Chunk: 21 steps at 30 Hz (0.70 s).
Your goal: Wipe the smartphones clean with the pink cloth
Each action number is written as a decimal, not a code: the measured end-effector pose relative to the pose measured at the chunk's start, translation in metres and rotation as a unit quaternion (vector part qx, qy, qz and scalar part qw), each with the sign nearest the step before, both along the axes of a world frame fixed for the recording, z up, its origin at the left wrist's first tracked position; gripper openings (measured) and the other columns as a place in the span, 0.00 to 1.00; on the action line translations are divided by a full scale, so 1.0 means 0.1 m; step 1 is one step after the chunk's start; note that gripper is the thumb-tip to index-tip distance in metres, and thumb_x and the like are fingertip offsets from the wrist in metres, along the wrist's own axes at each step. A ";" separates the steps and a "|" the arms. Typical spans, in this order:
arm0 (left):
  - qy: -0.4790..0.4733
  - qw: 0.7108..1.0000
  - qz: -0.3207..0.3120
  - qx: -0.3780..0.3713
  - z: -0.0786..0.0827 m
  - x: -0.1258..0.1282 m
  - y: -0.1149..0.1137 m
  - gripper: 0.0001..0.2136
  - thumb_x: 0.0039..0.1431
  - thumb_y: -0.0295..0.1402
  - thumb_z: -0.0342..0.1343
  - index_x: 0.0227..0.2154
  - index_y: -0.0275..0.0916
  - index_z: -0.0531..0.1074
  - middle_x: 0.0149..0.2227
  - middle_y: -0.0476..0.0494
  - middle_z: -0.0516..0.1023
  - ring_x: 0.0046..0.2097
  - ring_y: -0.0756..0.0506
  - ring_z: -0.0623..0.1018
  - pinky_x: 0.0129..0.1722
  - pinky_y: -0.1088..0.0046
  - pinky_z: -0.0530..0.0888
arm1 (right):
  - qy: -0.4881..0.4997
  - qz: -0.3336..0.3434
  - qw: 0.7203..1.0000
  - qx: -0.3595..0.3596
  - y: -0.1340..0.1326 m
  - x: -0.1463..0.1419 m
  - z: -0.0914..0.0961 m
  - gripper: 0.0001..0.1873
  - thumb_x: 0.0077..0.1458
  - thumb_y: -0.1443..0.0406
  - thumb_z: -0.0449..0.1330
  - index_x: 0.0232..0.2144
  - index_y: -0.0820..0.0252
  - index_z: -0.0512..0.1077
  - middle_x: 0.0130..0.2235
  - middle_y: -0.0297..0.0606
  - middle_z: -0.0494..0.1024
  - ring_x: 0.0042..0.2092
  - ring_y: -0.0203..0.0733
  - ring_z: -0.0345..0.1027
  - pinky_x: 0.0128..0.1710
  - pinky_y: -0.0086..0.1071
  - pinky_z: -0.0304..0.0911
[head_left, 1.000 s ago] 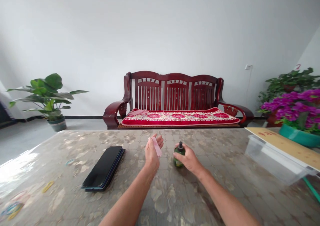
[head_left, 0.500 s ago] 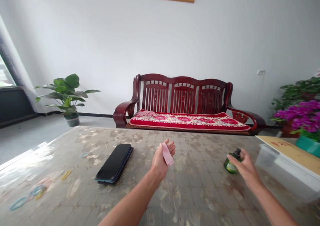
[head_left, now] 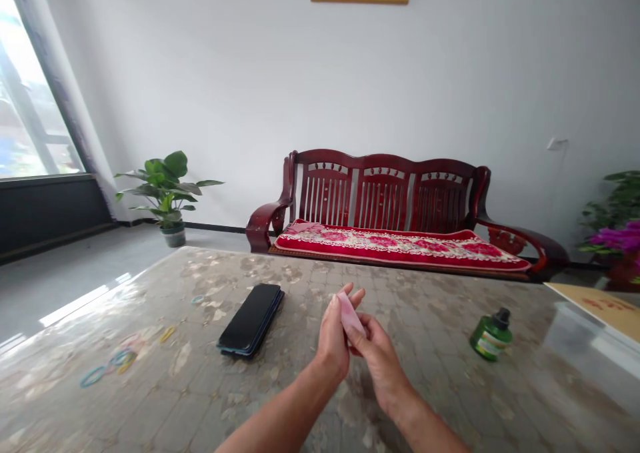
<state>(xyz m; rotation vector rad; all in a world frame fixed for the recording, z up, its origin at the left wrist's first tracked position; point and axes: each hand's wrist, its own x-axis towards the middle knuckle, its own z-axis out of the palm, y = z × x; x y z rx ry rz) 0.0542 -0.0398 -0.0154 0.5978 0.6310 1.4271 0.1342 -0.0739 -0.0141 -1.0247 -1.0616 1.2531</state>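
Observation:
A small folded pink cloth is held between my two hands above the table. My left hand grips it with the thumb against its upper left edge and the fingers behind. My right hand pinches the cloth's lower end, thumb on top. To the right, a green bottle with a black cap stands upright on the table, apart from both hands. Left of the hands lies a black smartphone on what looks like a dark blue case.
The table has a patterned cover. Several coloured hair ties lie at its left. A clear plastic box with a tan board on top is at the right edge. Behind stand a wooden bench and a potted plant.
My right hand has let go of the green bottle, which now stands on the table, and has come left to take hold of the pink cloth. The view has turned slightly left.

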 end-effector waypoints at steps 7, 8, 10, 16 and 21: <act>0.049 0.998 0.038 -0.012 -0.15 -0.21 -0.01 0.27 0.52 0.49 0.62 0.51 0.36 0.74 0.49 0.31 0.79 0.47 0.36 0.79 0.45 0.62 0.74 | 0.087 -0.031 0.993 -0.071 0.15 -0.15 -0.10 0.23 0.35 0.52 0.72 0.33 0.58 0.77 0.28 0.33 0.77 0.28 0.38 0.66 0.26 0.29 0.63; 0.061 0.997 0.036 -0.016 -0.17 -0.24 0.01 0.26 0.52 0.47 0.63 0.49 0.35 0.75 0.48 0.32 0.79 0.47 0.37 0.79 0.48 0.63 0.73 | 0.087 -0.042 0.993 -0.070 0.17 -0.12 -0.14 0.23 0.35 0.52 0.72 0.34 0.58 0.77 0.29 0.33 0.77 0.28 0.38 0.67 0.26 0.29 0.64; 0.112 0.993 0.033 -0.020 -0.19 -0.34 0.07 0.21 0.51 0.41 0.64 0.46 0.35 0.77 0.45 0.35 0.80 0.48 0.38 0.78 0.51 0.62 0.71 | 0.078 -0.069 0.993 -0.062 0.23 -0.05 -0.20 0.24 0.36 0.52 0.72 0.36 0.57 0.77 0.32 0.34 0.79 0.31 0.41 0.70 0.28 0.30 0.66; 0.443 0.878 0.166 0.076 0.06 -1.11 0.33 0.14 0.51 0.28 0.60 0.42 0.43 0.78 0.48 0.41 0.78 0.56 0.37 0.72 0.61 0.61 0.61 | 0.058 -0.116 0.991 -0.030 0.39 0.21 -0.34 0.24 0.37 0.52 0.71 0.35 0.59 0.75 0.36 0.39 0.80 0.38 0.47 0.74 0.32 0.34 0.71; 0.814 0.564 0.138 0.008 0.22 -1.71 0.39 0.27 0.54 0.37 0.59 0.57 0.38 0.67 0.61 0.30 0.65 0.63 0.28 0.60 0.60 0.51 0.57 | 0.044 -0.148 0.987 -0.044 0.47 0.26 -0.44 0.27 0.34 0.51 0.71 0.35 0.61 0.75 0.26 0.35 0.78 0.29 0.42 0.72 0.27 0.31 0.69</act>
